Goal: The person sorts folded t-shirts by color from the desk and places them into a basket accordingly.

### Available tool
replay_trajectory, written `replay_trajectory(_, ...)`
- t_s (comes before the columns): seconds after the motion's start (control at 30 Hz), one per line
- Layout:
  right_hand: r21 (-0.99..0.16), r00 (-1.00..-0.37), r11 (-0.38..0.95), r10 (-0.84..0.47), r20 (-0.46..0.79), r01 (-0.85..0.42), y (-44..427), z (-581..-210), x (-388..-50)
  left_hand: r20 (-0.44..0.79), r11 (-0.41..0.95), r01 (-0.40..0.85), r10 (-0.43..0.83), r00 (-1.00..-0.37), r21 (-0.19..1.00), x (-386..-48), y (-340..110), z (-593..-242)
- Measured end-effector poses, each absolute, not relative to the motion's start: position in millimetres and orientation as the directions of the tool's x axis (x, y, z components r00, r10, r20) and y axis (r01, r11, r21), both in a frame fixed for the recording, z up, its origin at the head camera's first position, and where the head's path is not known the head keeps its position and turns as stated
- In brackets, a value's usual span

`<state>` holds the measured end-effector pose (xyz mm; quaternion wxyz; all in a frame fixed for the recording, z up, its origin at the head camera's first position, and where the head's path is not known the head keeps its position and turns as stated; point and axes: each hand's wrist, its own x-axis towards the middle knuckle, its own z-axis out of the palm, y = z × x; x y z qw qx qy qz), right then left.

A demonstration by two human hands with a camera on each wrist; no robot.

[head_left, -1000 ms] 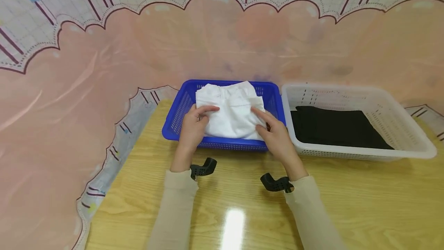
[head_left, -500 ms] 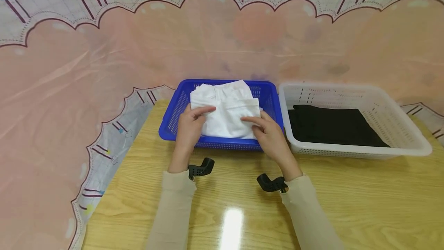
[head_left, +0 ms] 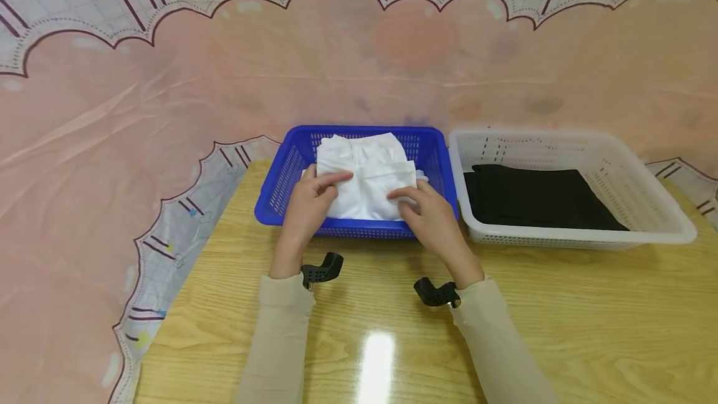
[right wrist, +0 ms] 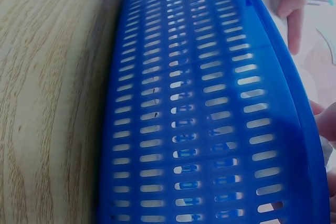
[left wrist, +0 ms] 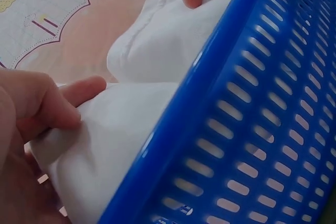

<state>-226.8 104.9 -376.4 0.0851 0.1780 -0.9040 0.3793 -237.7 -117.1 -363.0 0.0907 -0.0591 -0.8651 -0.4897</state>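
A folded white garment [head_left: 370,186], with a seamed band across its upper part, lies in the blue plastic basket [head_left: 359,224]. My left hand [head_left: 305,207] grips its left side, and the left wrist view shows the fingers [left wrist: 63,111] bent over the cloth's edge. On the opposite side my right hand [head_left: 432,217] holds the garment with curled fingers, the index finger lying across its front. From the right wrist the basket's slotted wall [right wrist: 194,98] covers most of the cloth, and only part of the right hand [right wrist: 328,124] shows at the edge.
Touching the blue basket on its right stands a white plastic basket [head_left: 578,235] with folded black cloth [head_left: 538,198] in it. Both rest on a wooden table [head_left: 359,304]. A pink patterned sheet [head_left: 336,67] hangs behind. Each wrist wears a black camera mount [head_left: 324,269].
The right hand has slid left and slightly down over the garment's front. The garment's right edge has shifted left. The left hand keeps its place on the left side.
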Motion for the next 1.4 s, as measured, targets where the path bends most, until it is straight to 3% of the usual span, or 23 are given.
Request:
replay_trajectory(0.5, -0.581, -0.902, 0.693, -0.288, 0.322, -0.428, 104, -380, -225, 0.261, 0.624, 0.202, -0.004, -0.965, 0.755, -237, -115, -366)
replay_trajectory(0.77, -0.536, -0.871, 0.694, -0.306, 0.384, -0.480, 102, -382, -226, 0.317, 0.717, 0.244, 0.034, -0.948, 0.653, -237, -116, -371)
replay_trajectory(1.17, -0.523, -0.889, 0.731, -0.271, 0.369, -0.439, 100, -385, -225, 0.291, 0.749, 0.219, 0.038, -0.956, 0.625, -236, -118, -374)
replay_trajectory(1.4, -0.440, -0.897, 0.798, -0.269, 0.350, -0.411, 95, -384, -223, 0.294, 0.787, 0.210, 0.038, -0.955, 0.580, -236, -116, -375)
